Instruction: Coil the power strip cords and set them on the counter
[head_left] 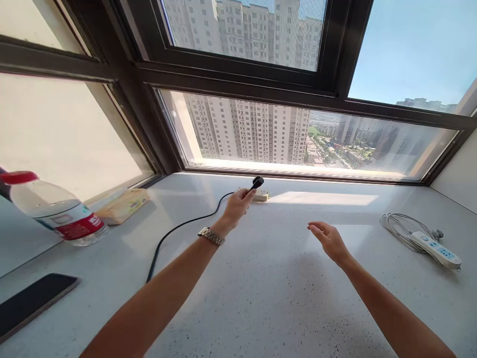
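Note:
My left hand (238, 204), with a metal-band watch (211, 235) on its wrist, is closed around a black power plug (257, 183). The plug's head sticks up past the fingers. From it a black cord (179, 226) runs down to the left and passes behind my forearm. Just beyond that hand lies a small off-white power strip (261, 197), partly hidden by the fingers. My right hand (330, 241) hovers over the white speckled counter (268, 298), thumb and fingers pressed together, and nothing shows in them.
At the right, a white power strip (436, 250) with blue sockets lies beside its coiled grey cord (397, 226). On the left are a red-capped water bottle (59, 211), a soft tissue pack (124, 205) and a dark phone (33, 301). Dark-framed windows (238, 82) border the back.

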`<act>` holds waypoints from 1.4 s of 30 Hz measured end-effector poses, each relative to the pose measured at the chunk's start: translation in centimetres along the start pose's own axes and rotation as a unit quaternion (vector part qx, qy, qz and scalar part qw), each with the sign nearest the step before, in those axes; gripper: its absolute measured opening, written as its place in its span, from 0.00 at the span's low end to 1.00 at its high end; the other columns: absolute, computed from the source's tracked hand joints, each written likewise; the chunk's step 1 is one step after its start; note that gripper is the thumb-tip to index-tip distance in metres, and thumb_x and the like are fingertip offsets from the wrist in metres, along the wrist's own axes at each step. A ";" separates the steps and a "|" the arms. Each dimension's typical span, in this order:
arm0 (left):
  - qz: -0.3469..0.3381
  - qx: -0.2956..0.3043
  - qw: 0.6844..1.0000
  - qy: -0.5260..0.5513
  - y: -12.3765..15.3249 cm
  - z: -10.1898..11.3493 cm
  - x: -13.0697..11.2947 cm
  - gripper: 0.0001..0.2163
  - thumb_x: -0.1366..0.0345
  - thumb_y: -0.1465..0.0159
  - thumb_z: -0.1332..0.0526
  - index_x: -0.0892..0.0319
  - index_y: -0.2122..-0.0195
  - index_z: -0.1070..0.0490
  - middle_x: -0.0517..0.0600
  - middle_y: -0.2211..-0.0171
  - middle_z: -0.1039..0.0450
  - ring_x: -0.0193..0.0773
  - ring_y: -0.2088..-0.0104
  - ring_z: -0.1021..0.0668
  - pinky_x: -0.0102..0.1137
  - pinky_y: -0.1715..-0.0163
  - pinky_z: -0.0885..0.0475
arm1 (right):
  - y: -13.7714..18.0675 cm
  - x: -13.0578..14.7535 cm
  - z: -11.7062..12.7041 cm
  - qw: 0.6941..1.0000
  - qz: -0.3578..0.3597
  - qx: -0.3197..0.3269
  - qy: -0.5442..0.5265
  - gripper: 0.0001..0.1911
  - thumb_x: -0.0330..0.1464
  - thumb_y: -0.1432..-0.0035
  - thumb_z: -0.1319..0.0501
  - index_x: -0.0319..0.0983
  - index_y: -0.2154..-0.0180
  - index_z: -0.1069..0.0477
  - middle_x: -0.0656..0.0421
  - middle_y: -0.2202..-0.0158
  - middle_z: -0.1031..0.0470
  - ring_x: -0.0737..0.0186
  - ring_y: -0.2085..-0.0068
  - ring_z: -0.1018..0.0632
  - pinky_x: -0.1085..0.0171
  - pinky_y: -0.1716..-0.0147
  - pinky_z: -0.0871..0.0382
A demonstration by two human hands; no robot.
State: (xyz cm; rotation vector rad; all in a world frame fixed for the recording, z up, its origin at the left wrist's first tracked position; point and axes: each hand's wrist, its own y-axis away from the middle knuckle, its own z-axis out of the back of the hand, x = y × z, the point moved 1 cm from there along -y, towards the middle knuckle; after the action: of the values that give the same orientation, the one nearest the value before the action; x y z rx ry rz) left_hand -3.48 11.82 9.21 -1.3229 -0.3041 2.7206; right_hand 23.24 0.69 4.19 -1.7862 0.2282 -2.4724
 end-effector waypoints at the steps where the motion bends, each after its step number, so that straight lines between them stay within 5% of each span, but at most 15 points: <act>1: -0.020 0.010 0.984 0.177 0.9 -0.8 -2.5 0.21 0.45 0.37 0.49 0.56 0.76 0.47 0.42 0.81 0.49 0.29 0.84 0.42 0.25 0.82 0.44 | -0.4 1.3 -1.5 0.998 -0.016 0.029 -0.059 0.31 0.56 0.46 0.41 0.39 0.51 0.27 0.48 0.49 0.25 0.48 0.46 0.27 0.50 0.48 0.35; 4: -0.040 0.075 0.848 0.523 3.8 -2.1 -9.7 0.26 0.40 0.43 0.41 0.56 0.77 0.51 0.39 0.81 0.58 0.25 0.85 0.51 0.23 0.86 0.53 | -0.8 4.7 -6.2 0.963 0.001 0.150 -0.225 0.36 0.58 0.54 0.36 0.38 0.52 0.28 0.50 0.50 0.25 0.50 0.47 0.28 0.52 0.47 0.36; 7: -0.040 0.145 0.763 0.629 6.3 -1.5 -14.7 0.26 0.41 0.41 0.42 0.56 0.77 0.52 0.38 0.82 0.59 0.24 0.85 0.52 0.21 0.88 0.54 | -0.1 6.2 -10.0 0.888 0.016 0.283 -0.363 0.33 0.56 0.61 0.31 0.36 0.63 0.25 0.54 0.63 0.22 0.54 0.58 0.24 0.52 0.51 0.33; 9: -0.045 0.179 0.750 0.635 7.2 -0.4 -16.3 0.26 0.43 0.38 0.43 0.57 0.78 0.52 0.38 0.82 0.59 0.24 0.86 0.52 0.21 0.88 0.54 | 0.6 6.0 -11.5 0.847 0.006 0.338 -0.410 0.26 0.52 0.60 0.30 0.36 0.72 0.25 0.57 0.72 0.24 0.58 0.67 0.24 0.53 0.53 0.32; 12: -0.054 0.196 0.773 0.601 7.1 1.8 -16.9 0.25 0.44 0.36 0.46 0.57 0.79 0.52 0.39 0.83 0.59 0.23 0.87 0.52 0.20 0.89 0.55 | 1.1 4.7 -12.1 0.828 -0.006 0.362 -0.428 0.22 0.46 0.55 0.30 0.37 0.83 0.33 0.62 0.81 0.31 0.65 0.75 0.26 0.54 0.54 0.31; 15: -0.094 0.121 0.798 0.583 6.1 4.9 -16.8 0.24 0.47 0.33 0.49 0.57 0.79 0.51 0.39 0.84 0.60 0.24 0.87 0.53 0.21 0.89 0.56 | 0.3 3.0 -10.7 0.832 -0.030 0.406 -0.377 0.25 0.47 0.53 0.31 0.38 0.84 0.39 0.68 0.87 0.42 0.71 0.83 0.36 0.60 0.70 0.29; 17: -0.113 0.027 0.801 0.587 5.4 7.4 -16.3 0.24 0.50 0.30 0.53 0.58 0.80 0.51 0.39 0.85 0.61 0.25 0.88 0.54 0.22 0.89 0.58 | -1.0 1.9 -8.1 0.858 -0.042 0.424 -0.288 0.25 0.48 0.54 0.31 0.38 0.84 0.39 0.71 0.88 0.49 0.74 0.85 0.42 0.66 0.79 0.36; 19: -0.102 -0.072 0.802 0.584 5.1 9.9 -15.3 0.24 0.52 0.29 0.56 0.58 0.81 0.52 0.39 0.86 0.62 0.25 0.88 0.56 0.24 0.89 0.61 | -2.5 1.2 -4.3 0.907 -0.026 0.368 -0.205 0.26 0.48 0.56 0.30 0.38 0.85 0.39 0.71 0.88 0.50 0.74 0.84 0.44 0.67 0.80 0.40; 21: -0.090 -0.153 0.803 0.569 5.1 11.7 -13.8 0.24 0.55 0.28 0.58 0.58 0.82 0.53 0.39 0.87 0.62 0.25 0.88 0.57 0.24 0.88 0.62 | -3.8 1.1 0.2 0.954 0.021 0.238 -0.181 0.26 0.51 0.54 0.33 0.39 0.83 0.39 0.71 0.87 0.51 0.74 0.83 0.45 0.66 0.78 0.40; 24: -0.090 -0.253 0.803 0.531 5.7 12.7 -10.6 0.24 0.58 0.28 0.57 0.59 0.83 0.52 0.39 0.89 0.60 0.25 0.88 0.56 0.25 0.88 0.62 | -4.5 2.1 5.5 0.993 0.059 0.060 -0.088 0.26 0.54 0.50 0.37 0.38 0.80 0.34 0.70 0.86 0.51 0.73 0.83 0.47 0.68 0.81 0.47; 26: -0.085 -0.281 0.812 0.504 5.9 11.8 -8.4 0.24 0.57 0.30 0.50 0.58 0.83 0.52 0.39 0.89 0.59 0.25 0.89 0.55 0.25 0.88 0.62 | -3.8 3.6 7.3 0.992 0.103 -0.075 -0.009 0.27 0.52 0.48 0.38 0.39 0.84 0.39 0.69 0.86 0.51 0.73 0.82 0.47 0.68 0.82 0.48; 29: -0.083 -0.206 0.864 0.453 5.8 8.6 -6.1 0.24 0.57 0.41 0.36 0.57 0.84 0.50 0.38 0.88 0.55 0.24 0.89 0.52 0.25 0.88 0.59 | -1.7 6.6 7.1 0.951 0.211 -0.220 0.058 0.28 0.48 0.46 0.38 0.39 0.87 0.45 0.68 0.87 0.51 0.73 0.82 0.47 0.68 0.82 0.49; 33: -0.093 -0.047 0.935 0.340 6.0 3.3 -6.3 0.18 0.59 0.47 0.33 0.58 0.83 0.41 0.40 0.87 0.50 0.25 0.87 0.47 0.25 0.87 0.54 | 0.8 10.0 4.1 0.908 0.333 -0.239 0.091 0.26 0.41 0.43 0.40 0.38 0.87 0.44 0.67 0.88 0.49 0.74 0.83 0.47 0.68 0.83 0.52; 38: -0.158 0.000 0.929 0.334 7.7 -1.2 -9.5 0.16 0.63 0.49 0.33 0.59 0.83 0.42 0.41 0.85 0.50 0.26 0.83 0.45 0.25 0.83 0.49 | 1.4 10.9 1.1 0.889 0.338 -0.308 0.003 0.15 0.38 0.40 0.41 0.39 0.76 0.37 0.66 0.82 0.42 0.73 0.82 0.43 0.69 0.83 0.47; 42: -0.166 0.078 0.919 0.348 9.2 -3.2 -11.1 0.14 0.63 0.54 0.28 0.59 0.77 0.35 0.40 0.82 0.50 0.27 0.80 0.45 0.25 0.80 0.48 | 1.0 11.0 -0.4 0.883 0.323 -0.335 -0.058 0.10 0.38 0.42 0.39 0.40 0.63 0.36 0.62 0.66 0.34 0.75 0.79 0.38 0.71 0.82 0.43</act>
State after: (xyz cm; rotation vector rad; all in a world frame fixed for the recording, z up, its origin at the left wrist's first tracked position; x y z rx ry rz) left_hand 5.83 1.32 13.79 -1.8663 -0.2074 1.8116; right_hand 19.36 -1.93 14.19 -1.6259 1.5378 -1.8893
